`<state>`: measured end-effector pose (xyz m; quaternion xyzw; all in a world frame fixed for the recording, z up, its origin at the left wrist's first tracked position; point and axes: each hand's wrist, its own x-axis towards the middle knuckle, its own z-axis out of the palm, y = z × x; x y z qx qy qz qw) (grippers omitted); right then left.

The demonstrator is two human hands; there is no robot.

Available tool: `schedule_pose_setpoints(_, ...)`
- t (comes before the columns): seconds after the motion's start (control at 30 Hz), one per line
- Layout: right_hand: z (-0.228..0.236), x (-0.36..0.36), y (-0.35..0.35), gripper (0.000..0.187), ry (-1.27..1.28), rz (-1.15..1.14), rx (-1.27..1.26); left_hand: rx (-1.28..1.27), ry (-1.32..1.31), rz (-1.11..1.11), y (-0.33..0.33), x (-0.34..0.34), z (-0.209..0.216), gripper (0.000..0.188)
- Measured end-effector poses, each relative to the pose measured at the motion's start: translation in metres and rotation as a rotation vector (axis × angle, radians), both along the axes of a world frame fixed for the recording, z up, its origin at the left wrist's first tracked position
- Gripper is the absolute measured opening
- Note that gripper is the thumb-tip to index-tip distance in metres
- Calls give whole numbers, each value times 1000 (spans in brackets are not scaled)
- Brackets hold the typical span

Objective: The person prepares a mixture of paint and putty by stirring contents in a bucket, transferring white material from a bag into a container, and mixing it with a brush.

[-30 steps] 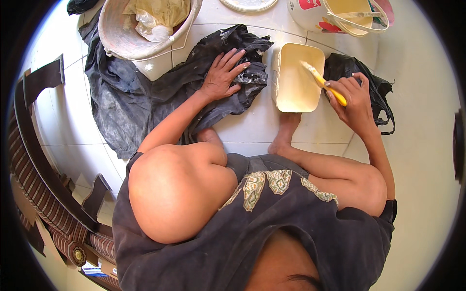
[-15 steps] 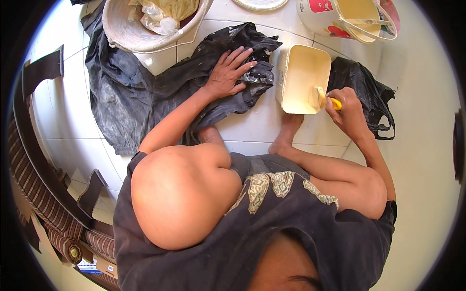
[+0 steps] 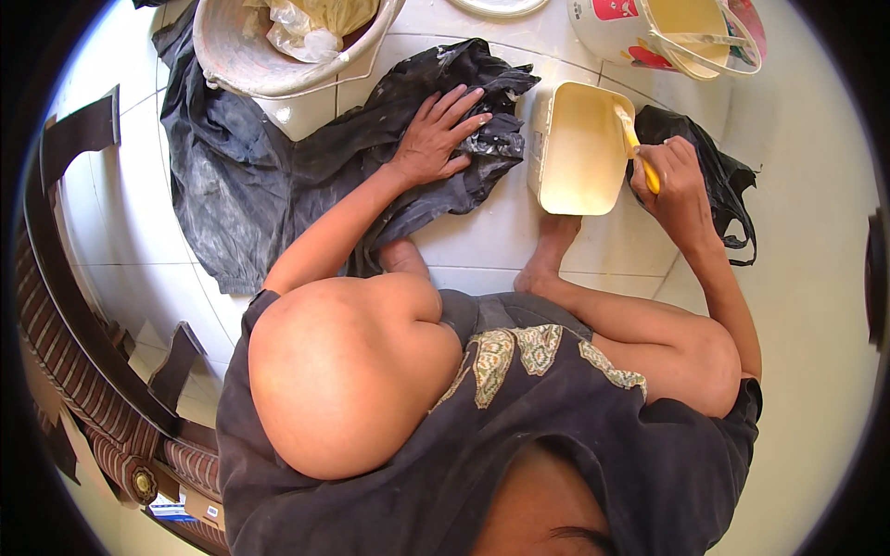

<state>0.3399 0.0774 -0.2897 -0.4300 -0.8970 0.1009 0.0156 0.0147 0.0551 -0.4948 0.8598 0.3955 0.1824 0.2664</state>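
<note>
Currently, the right hand is closed around the yellow handle of a paintbrush, just outside the right edge of a cream rectangular tub. The bristles point toward the tub's far right corner; whether they touch its wall cannot be told. A pale coating covers the tub's inside.

The left hand lies palm down, fingers spread, on a rumpled black cloth with whitish smears, left of the tub. Both cloth and tub are on the white tiled floor. A bare right foot shows at the tub's near edge, its toes hidden.

Beyond the right hand, a black plastic bag lies near the floor's right edge, by the pale wall. Farther off are a stained bucket holding a crumpled clear bag, a round white lid and a white pail with red print.
</note>
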Motion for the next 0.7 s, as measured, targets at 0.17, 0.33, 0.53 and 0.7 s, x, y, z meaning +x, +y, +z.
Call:
schedule_pose_setpoints(0.17,-10,-2,-16,12,73,-66,-113,3,3,2,0,-1,-1,75)
schedule_pose_setpoints(0.33,-19,17,-34,14,29,-341,-439,5,0,3,0,0,-2,75)
schedule_pose_setpoints(0.53,-26,36,-33,22,288,-650,-800,7,-10,11,-1,0,-4,76)
schedule_pose_setpoints(0.7,-32,50,-30,29,522,-848,-904,8,-16,2,0,1,-1,76)
